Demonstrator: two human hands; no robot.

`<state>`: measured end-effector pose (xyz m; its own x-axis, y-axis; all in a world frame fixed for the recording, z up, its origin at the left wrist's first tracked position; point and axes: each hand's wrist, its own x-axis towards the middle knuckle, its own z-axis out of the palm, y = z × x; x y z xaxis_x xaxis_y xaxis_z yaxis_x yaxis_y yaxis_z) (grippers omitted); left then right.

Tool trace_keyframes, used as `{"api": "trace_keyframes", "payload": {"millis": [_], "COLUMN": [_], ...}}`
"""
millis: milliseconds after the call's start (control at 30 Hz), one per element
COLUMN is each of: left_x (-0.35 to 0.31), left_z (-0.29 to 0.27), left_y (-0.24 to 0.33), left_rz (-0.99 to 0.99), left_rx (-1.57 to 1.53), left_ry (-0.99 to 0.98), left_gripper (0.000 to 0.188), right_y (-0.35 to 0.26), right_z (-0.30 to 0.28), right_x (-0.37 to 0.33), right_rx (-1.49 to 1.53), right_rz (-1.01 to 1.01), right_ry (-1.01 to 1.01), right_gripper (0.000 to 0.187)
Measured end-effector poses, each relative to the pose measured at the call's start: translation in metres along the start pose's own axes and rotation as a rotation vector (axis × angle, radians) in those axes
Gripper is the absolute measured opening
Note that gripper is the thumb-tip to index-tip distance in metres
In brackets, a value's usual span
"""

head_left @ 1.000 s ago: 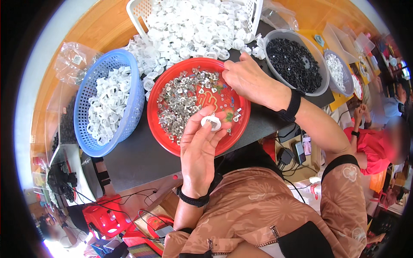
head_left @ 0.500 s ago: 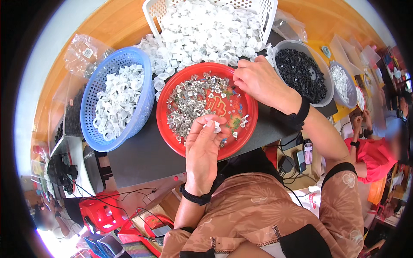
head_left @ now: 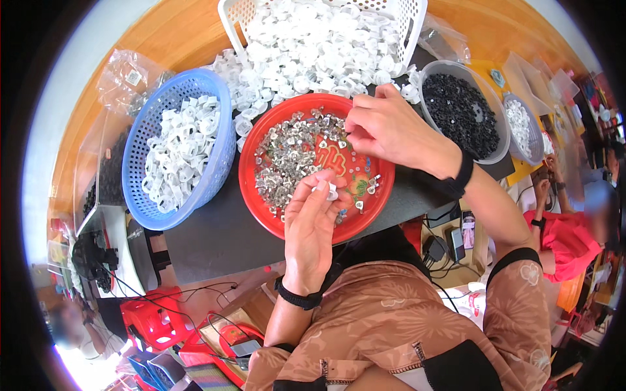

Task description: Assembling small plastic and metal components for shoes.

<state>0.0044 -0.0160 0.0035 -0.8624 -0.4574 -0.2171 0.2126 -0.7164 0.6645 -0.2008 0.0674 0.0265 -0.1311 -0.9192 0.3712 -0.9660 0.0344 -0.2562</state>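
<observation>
My left hand (head_left: 312,218) is closed in a pinch round a small white plastic part (head_left: 332,192), above the near side of a round red tray (head_left: 370,218). Small shiny metal clips (head_left: 287,163) lie heaped in the left half of that tray, with a few loose ones to the right. My right hand (head_left: 401,133) hangs over the tray's far right rim, its fingertips pressed together. Whatever may be between those fingertips is hidden or too small to make out.
A blue basket (head_left: 225,140) of white parts stands left of the tray. Behind it, a white basket (head_left: 414,32) spills white parts (head_left: 313,49) onto the dark table (head_left: 212,251). On the right stands a tub of black pieces (head_left: 460,117). Another person (head_left: 570,238) sits further right.
My right hand has shifted slightly left and inward over the tray's rim. My left hand keeps hold of the white plastic part in nearly the same place.
</observation>
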Motion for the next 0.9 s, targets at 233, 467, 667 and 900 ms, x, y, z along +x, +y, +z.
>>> {"api": "trace_keyframes", "payload": {"millis": [233, 467, 667, 900], "left_x": [0.003, 0.0, -0.001, -0.004], "left_z": [0.014, 0.006, 0.006, 0.006], "left_y": [-0.001, -0.001, 0.0, -0.001], "left_rz": [-0.01, -0.013, 0.012, 0.046], "left_rx": [-0.045, -0.166, -0.132, -0.074], "left_ry": [0.048, -0.031, -0.038, 0.036], "left_gripper": [0.02, 0.015, 0.014, 0.012], "right_y": [-0.044, -0.051, -0.055, -0.061], "right_z": [-0.017, -0.011, -0.013, -0.022], "right_x": [-0.003, -0.008, -0.014, -0.017], "right_rx": [0.107, 0.02, 0.082, 0.183], "right_rz": [-0.17, -0.31, -0.277, -0.136], "right_ry": [0.191, 0.272, 0.308, 0.194], "right_gripper": [0.017, 0.014, 0.007, 0.015]}}
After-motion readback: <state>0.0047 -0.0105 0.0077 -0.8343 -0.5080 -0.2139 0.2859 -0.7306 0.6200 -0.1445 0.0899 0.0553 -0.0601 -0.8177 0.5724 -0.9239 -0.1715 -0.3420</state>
